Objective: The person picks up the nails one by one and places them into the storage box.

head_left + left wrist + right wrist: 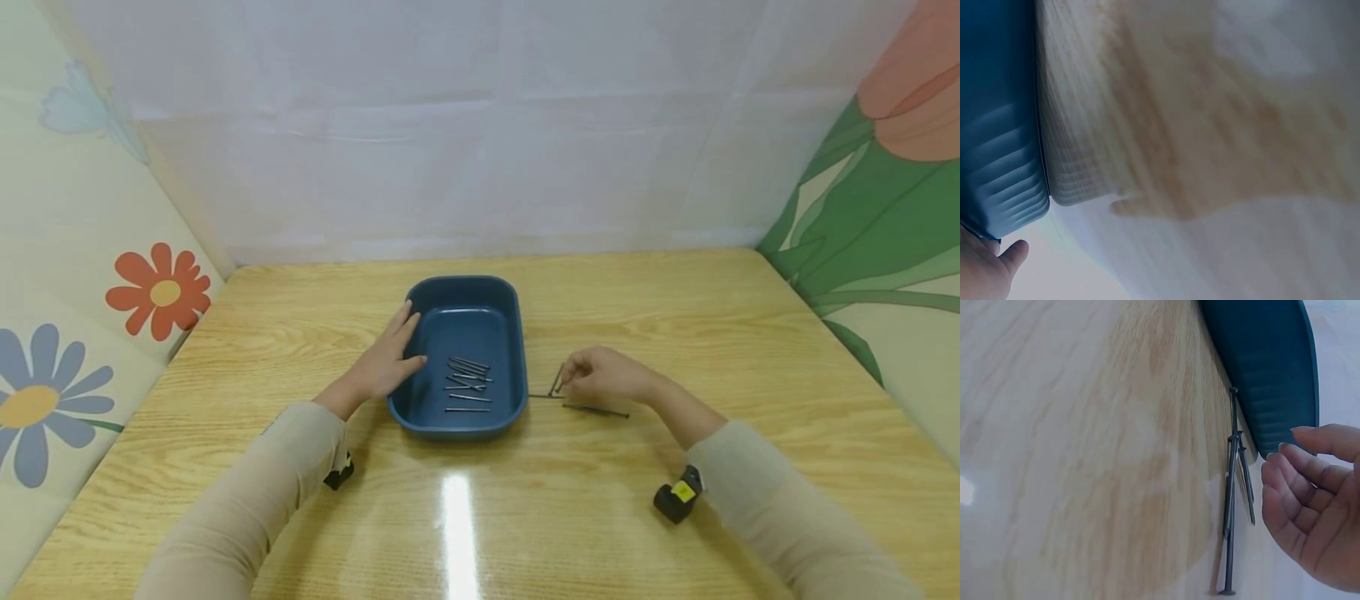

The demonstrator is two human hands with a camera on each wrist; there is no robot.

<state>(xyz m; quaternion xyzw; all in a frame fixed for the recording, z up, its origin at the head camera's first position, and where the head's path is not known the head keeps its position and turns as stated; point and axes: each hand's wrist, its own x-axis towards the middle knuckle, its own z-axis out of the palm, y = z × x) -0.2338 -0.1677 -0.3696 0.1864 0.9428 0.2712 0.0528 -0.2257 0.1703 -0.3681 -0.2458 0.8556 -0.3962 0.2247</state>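
A dark blue rectangular tray [471, 333] stands on the wooden table, with several long metal nails [468, 385] lying on its floor. My left hand [386, 358] rests on the tray's left rim, fingers extended and thumb reaching over the inside. To the right of the tray, my right hand [603, 373] is low over the table beside a few loose nails [597, 410]. In the right wrist view its fingers [1288, 478] are loosely bent, the thumb is apart from them, and nothing shows between. The loose nails [1229, 519] lie just beside those fingertips, partly overlapping one another.
The wooden table [300, 317] runs back to a white cloth backdrop [450, 150]. Flower-patterned panels [900, 225] stand along both sides. A bright light reflection lies on the tabletop in front of the tray.
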